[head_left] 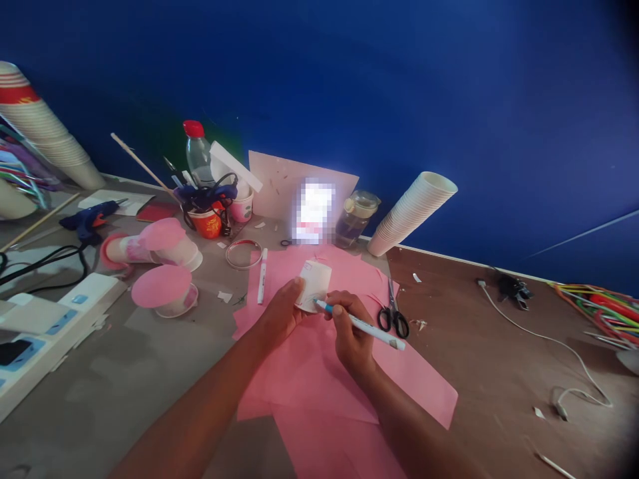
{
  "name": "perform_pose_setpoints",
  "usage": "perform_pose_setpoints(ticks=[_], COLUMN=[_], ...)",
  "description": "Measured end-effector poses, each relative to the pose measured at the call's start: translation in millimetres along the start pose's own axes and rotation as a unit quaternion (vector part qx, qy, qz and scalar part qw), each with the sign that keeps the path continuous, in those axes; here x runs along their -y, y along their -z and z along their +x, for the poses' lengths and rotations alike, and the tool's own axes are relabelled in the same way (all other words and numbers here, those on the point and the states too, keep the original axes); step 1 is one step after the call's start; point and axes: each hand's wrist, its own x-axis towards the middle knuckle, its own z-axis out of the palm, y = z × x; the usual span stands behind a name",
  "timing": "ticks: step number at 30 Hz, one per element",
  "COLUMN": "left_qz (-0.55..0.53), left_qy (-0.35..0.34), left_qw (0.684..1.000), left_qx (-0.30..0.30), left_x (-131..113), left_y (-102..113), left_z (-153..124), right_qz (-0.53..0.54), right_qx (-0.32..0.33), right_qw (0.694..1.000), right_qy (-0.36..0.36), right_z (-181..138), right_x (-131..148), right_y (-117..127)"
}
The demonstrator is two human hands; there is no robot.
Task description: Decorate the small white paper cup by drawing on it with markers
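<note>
A white paper cup (315, 279) with faint marks on its side is gripped by my left hand (284, 307), thumb on the near left edge. My right hand (353, 332) is closed round a white marker (374, 330) with a blue tip end. The marker's tip meets the lower part of the cup, or lies very close to it. Both hands are above overlapping sheets of pink paper (319, 392). Left of the cup lies another white marker (262, 276). Black-handled scissors (393, 319) rest to the right of my right hand.
Pink-topped paper cups (162, 286), a roll of tape (243, 254) and a glue gun (90, 219) lie left, near a power strip (60, 332). At the back stand a bright phone (313, 209), a jar (357, 216) and stacked cups (412, 213). A white cable (529, 336) lies right.
</note>
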Motion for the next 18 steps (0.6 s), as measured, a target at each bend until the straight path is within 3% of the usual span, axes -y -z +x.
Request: perform_pose_setpoints(ticks=[12,18], left_qz=[0.016,0.004], left_qy=[-0.007,0.001], left_qw=[1.0,1.0], left_qx=[-0.013,-0.003], left_x=[2.4,1.6], left_y=[2.1,1.4], left_z=[-0.1,0.3], right_qz=[-0.069,-0.039], right_qx=[0.027,-0.016], right_qw=[0.997,0.999], right_qy=[0.03,0.004], right_z=[-1.9,-0.3], right_x=[-2.0,-2.0], right_y=[0.6,2.4])
